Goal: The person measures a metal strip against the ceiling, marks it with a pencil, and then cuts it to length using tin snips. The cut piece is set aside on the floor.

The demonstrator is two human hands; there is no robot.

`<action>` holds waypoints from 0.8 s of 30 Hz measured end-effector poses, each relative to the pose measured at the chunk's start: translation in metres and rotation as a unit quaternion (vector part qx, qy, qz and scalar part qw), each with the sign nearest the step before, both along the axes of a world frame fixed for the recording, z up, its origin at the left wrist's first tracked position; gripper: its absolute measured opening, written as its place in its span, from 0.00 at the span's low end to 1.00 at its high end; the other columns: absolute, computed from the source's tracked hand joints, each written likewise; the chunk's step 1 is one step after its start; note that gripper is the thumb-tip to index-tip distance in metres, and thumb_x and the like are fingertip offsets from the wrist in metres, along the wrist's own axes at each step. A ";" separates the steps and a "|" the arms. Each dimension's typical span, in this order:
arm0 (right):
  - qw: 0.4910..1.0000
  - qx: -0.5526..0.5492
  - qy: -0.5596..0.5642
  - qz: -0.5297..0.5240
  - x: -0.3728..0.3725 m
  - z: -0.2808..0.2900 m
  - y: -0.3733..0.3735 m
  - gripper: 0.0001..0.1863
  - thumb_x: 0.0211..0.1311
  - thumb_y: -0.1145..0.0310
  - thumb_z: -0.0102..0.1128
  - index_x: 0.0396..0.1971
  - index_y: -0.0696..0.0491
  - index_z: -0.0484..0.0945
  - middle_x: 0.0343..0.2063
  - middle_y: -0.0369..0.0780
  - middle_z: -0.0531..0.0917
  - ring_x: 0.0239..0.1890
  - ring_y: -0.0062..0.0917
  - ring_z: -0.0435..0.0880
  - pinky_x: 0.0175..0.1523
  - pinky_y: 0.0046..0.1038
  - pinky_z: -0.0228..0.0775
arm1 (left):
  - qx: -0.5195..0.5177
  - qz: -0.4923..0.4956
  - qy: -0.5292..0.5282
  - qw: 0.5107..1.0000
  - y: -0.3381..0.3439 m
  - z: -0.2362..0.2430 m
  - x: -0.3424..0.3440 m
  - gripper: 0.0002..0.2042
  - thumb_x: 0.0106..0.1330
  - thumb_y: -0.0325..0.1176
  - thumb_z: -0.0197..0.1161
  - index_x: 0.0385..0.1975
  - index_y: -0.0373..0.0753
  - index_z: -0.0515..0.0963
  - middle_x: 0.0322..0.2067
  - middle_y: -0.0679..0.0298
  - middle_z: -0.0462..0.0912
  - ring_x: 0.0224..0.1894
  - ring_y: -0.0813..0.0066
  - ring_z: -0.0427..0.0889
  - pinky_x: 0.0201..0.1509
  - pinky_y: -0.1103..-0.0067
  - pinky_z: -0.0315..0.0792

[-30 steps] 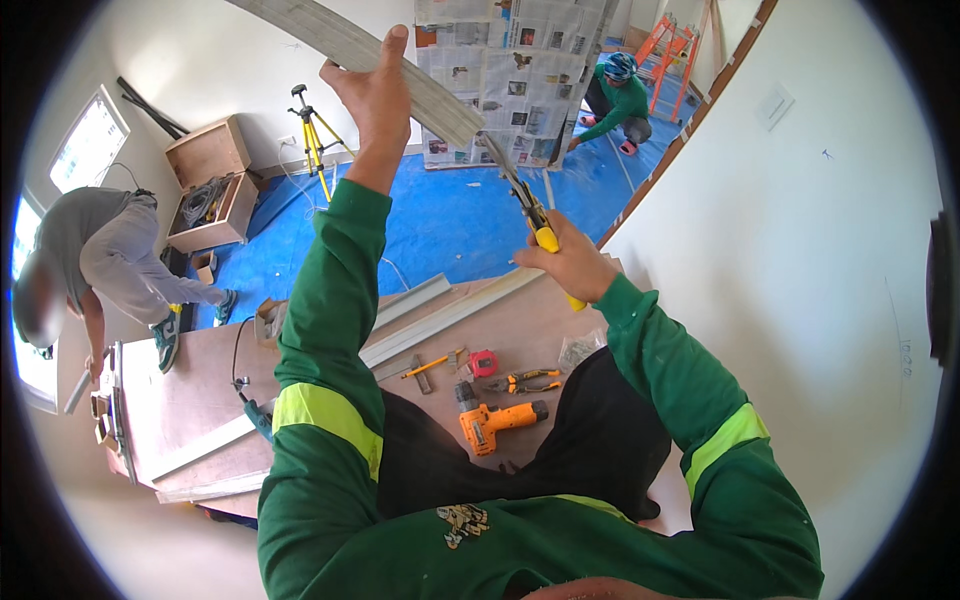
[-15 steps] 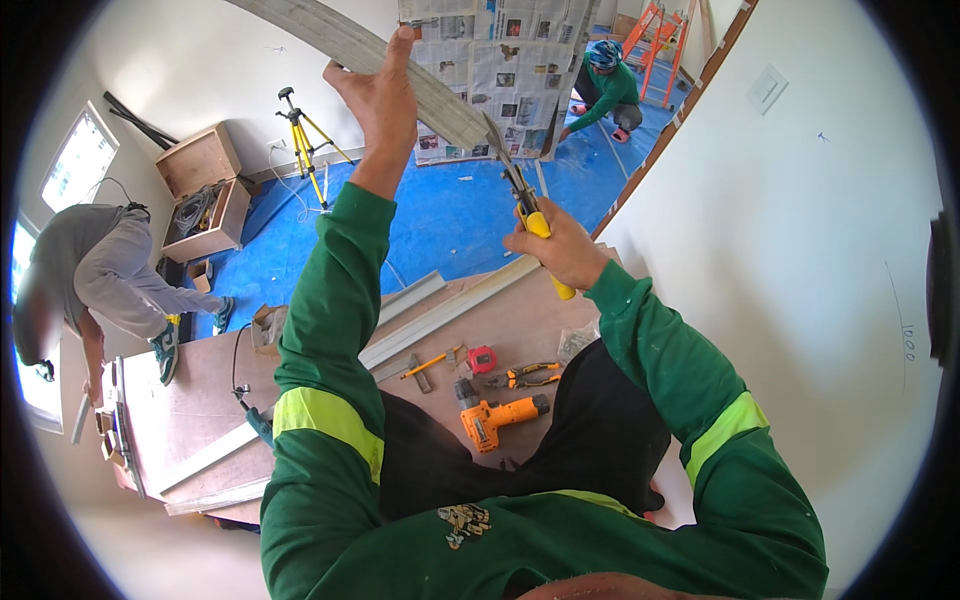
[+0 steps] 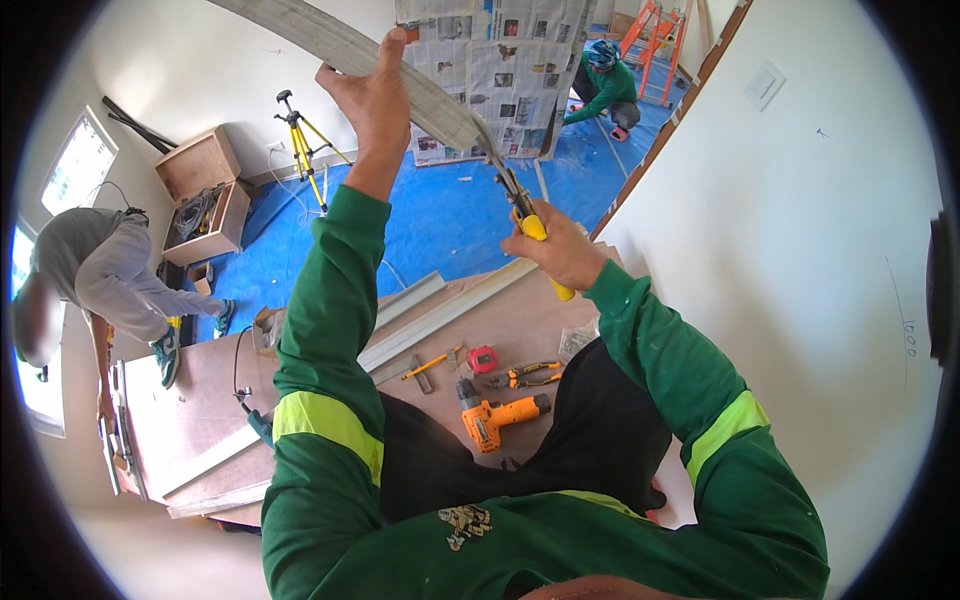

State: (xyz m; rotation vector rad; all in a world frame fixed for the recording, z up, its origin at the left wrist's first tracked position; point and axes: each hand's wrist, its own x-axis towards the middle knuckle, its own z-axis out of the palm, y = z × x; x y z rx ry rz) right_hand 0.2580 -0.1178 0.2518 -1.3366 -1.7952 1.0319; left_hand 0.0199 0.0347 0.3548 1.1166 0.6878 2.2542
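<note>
My left hand (image 3: 372,98) is raised high and grips a long grey metal strip (image 3: 330,45) that runs from the upper left down toward the middle. My right hand (image 3: 553,248) is shut on yellow-handled snips (image 3: 522,210), whose jaws meet the strip's lower end. Both arms wear green sleeves with yellow reflective bands. Below my arms, a wooden board (image 3: 200,400) lies on the floor.
On the board lie an orange drill (image 3: 497,415), pliers (image 3: 530,373), a hammer (image 3: 430,365), a red tape measure (image 3: 482,358) and pale metal profiles (image 3: 440,315). A bent-over person (image 3: 100,275) works at left, another kneels (image 3: 600,85) far back. A yellow tripod (image 3: 300,140), wooden crate (image 3: 205,195) and white wall (image 3: 800,250) stand around.
The snips have moved slightly up along the strip's end. My view has shifted a little; the person at left has bent lower over the board.
</note>
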 end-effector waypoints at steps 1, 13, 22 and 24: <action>1.000 -0.002 -0.001 0.000 0.000 0.001 0.000 0.24 0.62 0.57 0.77 0.43 0.58 0.74 0.35 0.42 0.81 0.38 0.30 0.81 0.48 0.36 0.75 | 0.002 0.003 0.001 1.000 -0.001 0.001 -0.001 0.40 0.66 0.36 0.83 0.63 0.25 0.57 0.50 0.51 0.76 0.54 0.68 0.79 0.57 0.75 0.77; 1.000 -0.012 0.003 -0.007 -0.002 -0.001 0.000 0.27 0.62 0.54 0.78 0.43 0.59 0.74 0.36 0.43 0.82 0.39 0.33 0.82 0.49 0.37 0.75 | -0.005 -0.012 0.021 1.000 -0.008 0.006 0.002 0.42 0.68 0.39 0.80 0.64 0.26 0.53 0.57 0.46 0.72 0.61 0.63 0.75 0.69 0.72 0.70; 1.000 -0.025 0.006 0.002 -0.003 0.006 -0.004 0.27 0.63 0.53 0.78 0.43 0.58 0.74 0.39 0.44 0.83 0.43 0.34 0.82 0.53 0.37 0.75 | 0.002 -0.025 0.012 1.000 -0.005 0.003 0.001 0.41 0.69 0.38 0.80 0.64 0.24 0.52 0.56 0.47 0.73 0.60 0.64 0.75 0.67 0.72 0.71; 1.000 -0.021 0.010 0.005 -0.003 0.007 -0.005 0.26 0.63 0.53 0.78 0.43 0.58 0.74 0.39 0.44 0.83 0.43 0.34 0.83 0.53 0.36 0.75 | 0.009 -0.022 0.012 1.000 -0.003 0.002 0.000 0.42 0.69 0.38 0.80 0.64 0.24 0.53 0.56 0.47 0.73 0.60 0.64 0.76 0.67 0.72 0.71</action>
